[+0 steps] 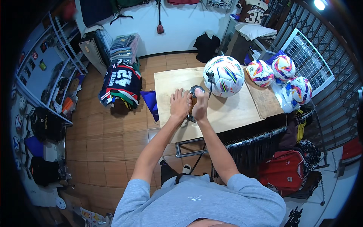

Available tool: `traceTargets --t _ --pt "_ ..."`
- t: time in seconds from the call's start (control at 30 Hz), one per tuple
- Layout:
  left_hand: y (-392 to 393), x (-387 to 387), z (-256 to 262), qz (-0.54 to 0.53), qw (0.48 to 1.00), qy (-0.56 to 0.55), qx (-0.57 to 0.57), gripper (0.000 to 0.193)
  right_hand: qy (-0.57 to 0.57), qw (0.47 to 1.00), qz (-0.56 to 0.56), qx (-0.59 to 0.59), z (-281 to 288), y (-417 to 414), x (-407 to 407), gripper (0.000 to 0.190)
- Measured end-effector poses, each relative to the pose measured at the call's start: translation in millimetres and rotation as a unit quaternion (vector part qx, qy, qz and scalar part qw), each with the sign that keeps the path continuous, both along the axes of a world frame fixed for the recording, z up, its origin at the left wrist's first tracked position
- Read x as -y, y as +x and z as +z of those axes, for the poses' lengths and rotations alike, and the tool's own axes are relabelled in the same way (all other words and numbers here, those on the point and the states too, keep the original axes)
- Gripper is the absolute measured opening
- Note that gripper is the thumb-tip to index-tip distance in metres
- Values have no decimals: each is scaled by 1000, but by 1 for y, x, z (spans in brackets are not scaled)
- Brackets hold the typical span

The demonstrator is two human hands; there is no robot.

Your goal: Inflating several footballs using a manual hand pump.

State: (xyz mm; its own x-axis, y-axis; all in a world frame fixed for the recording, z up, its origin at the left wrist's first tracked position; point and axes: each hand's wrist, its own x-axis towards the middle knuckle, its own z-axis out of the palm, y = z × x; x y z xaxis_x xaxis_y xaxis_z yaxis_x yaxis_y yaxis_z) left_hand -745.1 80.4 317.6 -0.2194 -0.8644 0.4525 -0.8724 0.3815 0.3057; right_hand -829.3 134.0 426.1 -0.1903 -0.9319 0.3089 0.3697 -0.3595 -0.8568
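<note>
Both my hands are on a small pump [194, 102] with an orange-brown barrel and a dark handle, standing on the pale wooden tabletop [173, 82]. My right hand [200, 104] grips its upper part, the thumb lying over the top. From the left, my left hand [179, 104] holds against the barrel, its fingers partly extended. A metal foot [191, 118] shows below. Just beyond my right hand sits a large white ball [224, 76] with multicoloured streaks. A black hose [210, 90] runs from a fitting at the ball's near left side down behind my right hand.
Three smaller patterned balls [259, 73] sit at the table's right end, near a brown board [263, 98]. A rail of hangers [255, 137] runs along the near right edge. Folded jerseys [122, 82] stand left, and a white grid panel [309, 62] leans far right.
</note>
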Motion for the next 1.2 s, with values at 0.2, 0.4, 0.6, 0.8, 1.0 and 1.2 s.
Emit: traceTargets --t 0.2,0.4,0.6,0.8,1.0,1.2 --pt "3 -4 6 -11 1000 2 27 51 -12 1000 -14 -22 -29 3 -4 38" --pt "2 -3 4 -13 1000 11 -22 49 -9 999 -23 -33 -33 2 0 37" --pt "0 5 -1 1 1000 20 -5 47 -24 999 -22 -40 37 -5 -4 38" --pt "-1 1 2 9 1000 -4 23 48 -51 998 -20 -16 54 -7 -8 40" --pt "0 4 -5 2 999 11 53 49 -19 1000 -11 -19 4 0 1 42" --pt "4 0 2 -32 998 4 -55 47 -17 996 -36 -81 -27 0 1 52"
